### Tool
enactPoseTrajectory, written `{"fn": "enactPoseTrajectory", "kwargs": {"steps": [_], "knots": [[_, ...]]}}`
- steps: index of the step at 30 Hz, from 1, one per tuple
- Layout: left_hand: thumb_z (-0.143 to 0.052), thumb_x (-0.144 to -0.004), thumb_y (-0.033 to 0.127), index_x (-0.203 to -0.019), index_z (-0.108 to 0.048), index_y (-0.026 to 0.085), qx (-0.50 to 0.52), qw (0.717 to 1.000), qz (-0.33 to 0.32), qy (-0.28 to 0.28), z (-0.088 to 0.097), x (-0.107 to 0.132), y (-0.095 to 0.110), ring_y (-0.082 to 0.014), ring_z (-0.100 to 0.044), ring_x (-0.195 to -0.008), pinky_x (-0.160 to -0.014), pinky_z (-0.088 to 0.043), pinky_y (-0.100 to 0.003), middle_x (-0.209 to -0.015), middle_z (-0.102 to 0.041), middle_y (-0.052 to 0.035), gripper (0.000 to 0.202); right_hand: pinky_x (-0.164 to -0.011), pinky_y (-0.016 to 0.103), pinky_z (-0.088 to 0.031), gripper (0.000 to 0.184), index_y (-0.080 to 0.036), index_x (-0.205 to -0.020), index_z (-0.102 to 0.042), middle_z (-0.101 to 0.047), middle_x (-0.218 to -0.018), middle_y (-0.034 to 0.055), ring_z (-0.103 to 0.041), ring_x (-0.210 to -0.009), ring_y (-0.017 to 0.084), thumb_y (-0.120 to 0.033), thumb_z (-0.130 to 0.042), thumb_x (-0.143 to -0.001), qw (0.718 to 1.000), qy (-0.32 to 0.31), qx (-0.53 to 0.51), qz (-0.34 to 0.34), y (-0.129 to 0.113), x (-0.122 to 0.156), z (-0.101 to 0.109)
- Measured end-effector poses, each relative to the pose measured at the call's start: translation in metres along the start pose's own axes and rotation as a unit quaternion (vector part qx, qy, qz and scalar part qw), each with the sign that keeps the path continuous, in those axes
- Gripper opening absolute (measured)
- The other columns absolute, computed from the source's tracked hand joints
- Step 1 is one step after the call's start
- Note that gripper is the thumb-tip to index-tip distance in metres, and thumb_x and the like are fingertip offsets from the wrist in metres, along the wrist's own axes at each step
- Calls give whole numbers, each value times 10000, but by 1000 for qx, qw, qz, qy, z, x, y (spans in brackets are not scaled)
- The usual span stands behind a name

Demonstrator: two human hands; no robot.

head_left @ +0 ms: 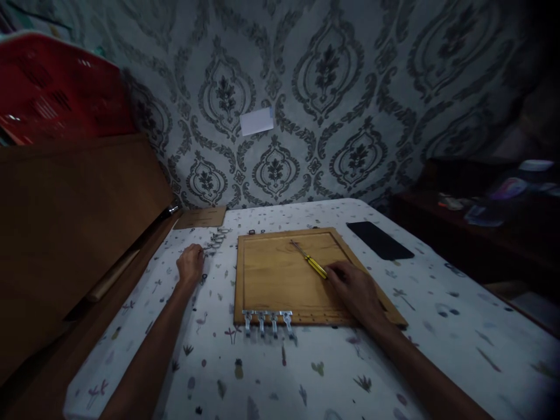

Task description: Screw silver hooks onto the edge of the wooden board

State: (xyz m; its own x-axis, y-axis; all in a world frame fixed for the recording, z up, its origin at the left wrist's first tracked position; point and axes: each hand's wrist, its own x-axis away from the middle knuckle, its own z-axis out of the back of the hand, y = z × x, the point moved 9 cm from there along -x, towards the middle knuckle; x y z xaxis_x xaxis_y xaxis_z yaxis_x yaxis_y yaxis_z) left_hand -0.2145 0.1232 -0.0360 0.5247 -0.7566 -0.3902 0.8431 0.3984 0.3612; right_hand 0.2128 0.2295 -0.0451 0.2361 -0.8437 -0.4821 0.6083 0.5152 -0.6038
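while right hand (pixel 355 291) touches screwdriver (pixel 312 264) flat on board (pixel 271 283), left hand (pixel 190 265) curls by loose hooks (pixel 215 242) kept close; both grips unclear.

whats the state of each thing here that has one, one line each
wooden board: flat on the table
metal hooks: four in a row at the board's near edge
screwdriver: lying on the board, handle at the right fingertips
right hand: resting on the board, grip unclear
left hand: curled at the loose metal pieces, grip unclear
phone: lying flat, screen dark
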Motion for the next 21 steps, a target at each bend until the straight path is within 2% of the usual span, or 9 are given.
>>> {"fn": "enactPoseTrajectory", "kwargs": {"steps": [4, 7, 12, 15, 18, 21], "knots": [[-580, -923, 355, -1208, -563, 166, 70, 998, 6, -3, 10, -1, 6, -224, -610, -1051, -885, -538, -439, -1223, -590, -96, 342, -625, 333, -475, 236, -180, -760, -648, -686, -773, 78, -633, -680, 220, -326, -481, -839, 999, 27, -13, 28, -6, 2, 6], [-581, -923, 356, -1205, -563, 160, 150, 988, -9, -40, 12, 4, 22, -221, -615, -1037, -874, -542, -436, -1209, -596, -95, 344, -634, 340, -488, 216, -176, -827, -639, -672, -829, 90, -630, -698, 219, -307, -476, -881, 997, 46, -25, 64, -20, 7, 12], [-583, -922, 356, -1127, -588, 143, 299, 938, -66, -163, 6, 35, 81, -184, -634, -924, -783, -561, -372, -1092, -629, -74, 295, -687, 334, -522, 160, -201, -994, -627, -660, -935, 85, -626, -735, 194, -236, -489, -921, 986, 20, -59, 156, -64, 27, 11], [-644, -854, 391, -847, -583, 142, 364, 898, -98, -228, 6, 63, 122, -151, -609, -792, -655, -516, -266, -840, -619, -20, 256, -655, 300, -541, 250, -216, -1171, -573, -638, -1023, 88, -634, -754, 175, -224, -492, -935, 977, -13, -79, 197, -91, 43, 9], [-666, -784, 445, -756, -528, 164, 399, 861, -121, -292, 8, 91, 157, -122, -546, -687, -591, -440, -215, -730, -565, 9, 314, -682, 284, -555, 376, -246, -1308, -492, -623, -1023, 68, -637, -799, 169, -221, -529, -935, 973, -49, -87, 207, -109, 62, 11], [-635, -794, 458, -782, -527, 167, 405, 825, -137, -369, 6, 119, 182, -100, -474, -611, -536, -371, -202, -703, -529, 21, 311, -694, 290, -559, 466, -249, -1386, -417, -601, -997, 66, -625, -814, 172, -205, -537, -938, 972, -55, -128, 191, -114, 83, 20]]}}
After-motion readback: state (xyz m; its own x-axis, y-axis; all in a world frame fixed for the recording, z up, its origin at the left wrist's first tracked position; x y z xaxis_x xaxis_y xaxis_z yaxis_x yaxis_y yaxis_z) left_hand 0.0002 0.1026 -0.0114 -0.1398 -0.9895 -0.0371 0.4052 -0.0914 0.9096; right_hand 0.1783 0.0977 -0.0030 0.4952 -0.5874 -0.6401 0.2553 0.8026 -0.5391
